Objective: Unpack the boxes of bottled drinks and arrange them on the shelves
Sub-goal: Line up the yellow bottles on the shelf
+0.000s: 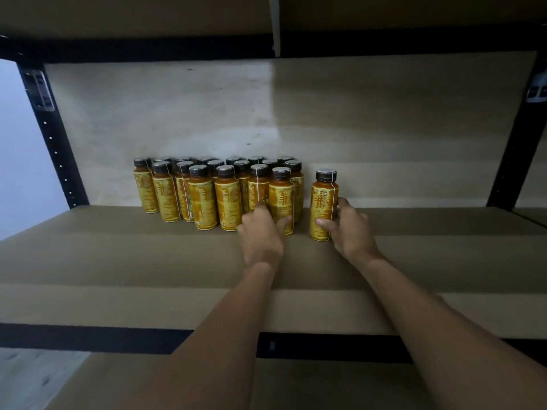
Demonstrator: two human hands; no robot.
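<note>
The pack of bottles sits mid-shelf on the shelf board, toward the back. One lone bottle stands at 3 o'clock of the pack, with a gap between. The right hand wraps it low down, thumb in front. The left hand curls around the end bottle at the pack's 4 o'clock corner. My tip: slide the loner toward 9 o'clock along the board instead of lifting it. Keep the grip low so it doesn't tip, and steady the neighbour so the row doesn't domino.
</note>
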